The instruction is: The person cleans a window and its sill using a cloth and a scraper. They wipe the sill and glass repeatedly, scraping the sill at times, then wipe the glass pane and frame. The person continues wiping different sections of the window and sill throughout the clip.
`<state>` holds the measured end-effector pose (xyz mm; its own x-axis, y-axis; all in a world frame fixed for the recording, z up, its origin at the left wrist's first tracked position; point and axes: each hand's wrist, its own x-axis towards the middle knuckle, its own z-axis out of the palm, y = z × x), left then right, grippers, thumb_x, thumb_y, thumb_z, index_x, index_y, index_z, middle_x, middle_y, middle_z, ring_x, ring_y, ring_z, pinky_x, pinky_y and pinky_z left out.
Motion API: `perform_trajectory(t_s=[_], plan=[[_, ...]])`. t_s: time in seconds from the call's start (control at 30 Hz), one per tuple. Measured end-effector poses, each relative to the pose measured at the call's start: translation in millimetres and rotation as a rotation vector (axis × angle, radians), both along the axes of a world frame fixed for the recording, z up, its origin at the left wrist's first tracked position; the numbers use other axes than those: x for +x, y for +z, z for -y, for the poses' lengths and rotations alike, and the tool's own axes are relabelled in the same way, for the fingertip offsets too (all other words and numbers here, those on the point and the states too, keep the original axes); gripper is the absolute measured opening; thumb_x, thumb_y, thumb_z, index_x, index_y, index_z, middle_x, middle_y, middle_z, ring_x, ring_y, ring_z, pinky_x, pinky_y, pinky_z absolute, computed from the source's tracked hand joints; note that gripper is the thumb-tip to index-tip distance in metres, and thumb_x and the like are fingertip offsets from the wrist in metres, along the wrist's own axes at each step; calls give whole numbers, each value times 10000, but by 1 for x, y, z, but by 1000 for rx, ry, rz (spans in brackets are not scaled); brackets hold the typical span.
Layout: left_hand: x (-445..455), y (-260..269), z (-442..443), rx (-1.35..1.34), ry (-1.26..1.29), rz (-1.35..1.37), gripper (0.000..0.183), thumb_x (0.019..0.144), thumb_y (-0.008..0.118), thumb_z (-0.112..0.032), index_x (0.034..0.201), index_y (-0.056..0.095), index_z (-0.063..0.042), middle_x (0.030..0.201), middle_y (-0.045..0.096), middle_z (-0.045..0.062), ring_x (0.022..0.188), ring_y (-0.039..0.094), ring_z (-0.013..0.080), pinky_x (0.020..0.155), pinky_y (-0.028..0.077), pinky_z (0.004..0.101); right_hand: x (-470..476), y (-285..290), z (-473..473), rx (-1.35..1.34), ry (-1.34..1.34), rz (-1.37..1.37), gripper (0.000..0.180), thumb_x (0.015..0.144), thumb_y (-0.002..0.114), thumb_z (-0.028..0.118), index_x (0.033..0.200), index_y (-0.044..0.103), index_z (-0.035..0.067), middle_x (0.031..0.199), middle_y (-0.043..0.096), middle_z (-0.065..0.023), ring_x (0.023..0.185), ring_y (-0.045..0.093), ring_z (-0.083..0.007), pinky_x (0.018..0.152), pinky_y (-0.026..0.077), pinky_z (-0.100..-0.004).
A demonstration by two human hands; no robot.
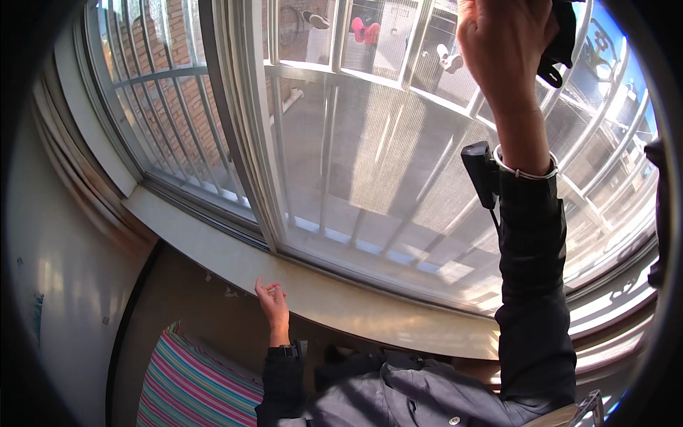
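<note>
My right hand [504, 50] is raised high in front of the window, at the top edge of the view. Its fingers are mostly cut off there. A black object [563, 40] with a looped end shows right beside it; whether the hand grips it cannot be made out. Lower down, my left hand [275, 307] hovers by the front edge of the pale windowsill [341, 304], fingers loosely curled and apart, holding nothing. Before me is a sliding window with a mesh screen [363, 160] and a vertical frame post [245, 128].
White security bars [328, 160] stand beyond the glass. Shoes, among them a pink pair [365, 31] and a white one [450, 60], are outside near the top. A curtain [80, 165] hangs at left. Striped fabric [197, 379] lies below. A black device [480, 173] is strapped to my right wrist.
</note>
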<state>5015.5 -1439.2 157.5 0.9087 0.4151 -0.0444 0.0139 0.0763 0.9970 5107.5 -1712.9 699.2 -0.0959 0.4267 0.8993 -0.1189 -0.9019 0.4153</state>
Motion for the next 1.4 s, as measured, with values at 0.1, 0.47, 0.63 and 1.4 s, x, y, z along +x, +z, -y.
perform_trajectory(t_s=[0.1, 0.47, 0.63, 1.4], plan=[[-13, -5, 17, -48, -47, -3, 558, 950, 544, -17, 1452, 300, -12, 1049, 601, 114, 723, 570, 144, 682, 517, 278, 39, -88, -58, -41, 152, -178, 374, 871, 656, 128, 1198, 695, 305, 1228, 630, 80, 1105, 538, -251, 960, 416, -431], [-109, -56, -11, -133, 85, -250, 497, 983, 530, -15, 1443, 340, -23, 1015, 619, 73, 727, 563, 99, 683, 510, 243, 49, -532, -126, -40, 410, -1324, 333, 871, 601, 157, 1198, 650, 200, 1207, 607, -36, 1150, 576, -215, 838, 511, -384], [-97, -55, -7, -137, 54, -199, 499, 983, 523, -5, 1446, 337, -23, 1014, 619, 88, 732, 558, 95, 695, 514, 242, -11, -614, -68, 441, 479, -1583, 274, 882, 650, 226, 1145, 665, 150, 996, 682, -107, 994, 648, -317, 867, 514, -414], [178, 54, -29, 533, 104, 366, 480, 1012, 541, -269, 1436, 453, -61, 1268, 560, 143, 1184, 537, 300, 1062, 385, 399, -67, -264, 57, -215, 109, -1108, 422, 742, 693, 138, 1150, 733, 240, 1107, 639, 29, 1097, 549, -210, 927, 473, -379]])
